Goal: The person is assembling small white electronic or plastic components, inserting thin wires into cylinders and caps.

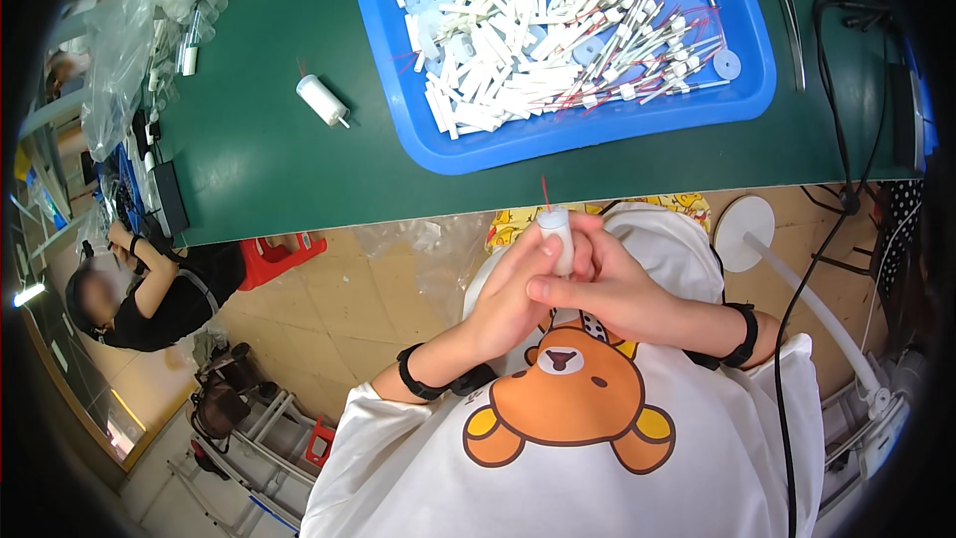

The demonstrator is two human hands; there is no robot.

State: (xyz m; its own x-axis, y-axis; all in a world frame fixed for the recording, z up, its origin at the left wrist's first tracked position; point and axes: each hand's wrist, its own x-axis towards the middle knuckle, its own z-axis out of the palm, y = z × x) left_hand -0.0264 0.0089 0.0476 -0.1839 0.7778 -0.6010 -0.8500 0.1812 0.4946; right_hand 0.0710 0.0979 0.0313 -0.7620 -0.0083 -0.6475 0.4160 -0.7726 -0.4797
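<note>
Small white plastic cylinder with thin red wire point(558, 235) is clamped between left hand point(513, 299) and right hand point(597, 284), both closed on it, held at chest below the table edge. A matching white cylinder point(322, 100) is left on green table point(259, 159); blue plastic tray point(418, 134) of white parts is seen beyond.

white cylinder point(560, 237): lower part hidden by fingers of both hands | blue tray point(583, 134): far side cut off by picture edge | tray contents: small white parts and red wires, too small to tell apart | far-left clear bags point(129, 30): contents unclear | co-worker's face: blurred
</note>
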